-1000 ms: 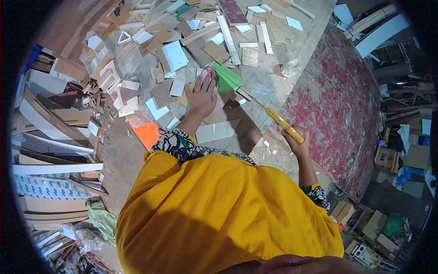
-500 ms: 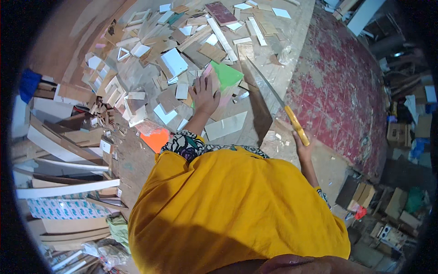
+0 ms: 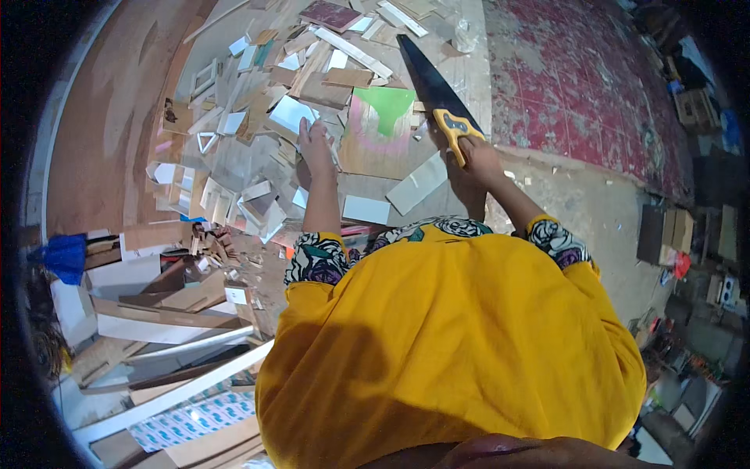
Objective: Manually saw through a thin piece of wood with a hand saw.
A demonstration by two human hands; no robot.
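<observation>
My right hand [image 3: 476, 156] is closed round the yellow handle of a saw [image 3: 428, 78], its long dark blade reaching up and away across the worktop. Just left of the blade lies a square board [image 3: 376, 148] with green and pink paint. My left hand [image 3: 316, 144] has left that board and is beside it, fingers partly bent and apart, over or touching a white rectangular piece [image 3: 289, 109]; contact is unclear. A pale offcut [image 3: 414, 184] lies between my wrists.
Many wood and white offcuts [image 3: 234, 121] are strewn over the worktop. A large plywood panel [image 3: 105, 141] stands at left, above piled boards [image 3: 172, 320] and a blue cloth [image 3: 62, 258]. A worn red surface [image 3: 570, 94] is at right, with boxes [image 3: 664, 230] beyond.
My left hand has moved off the painted board to the left. The saw in my right hand has swung left and turned its broad face up. The view has shifted, showing more plywood.
</observation>
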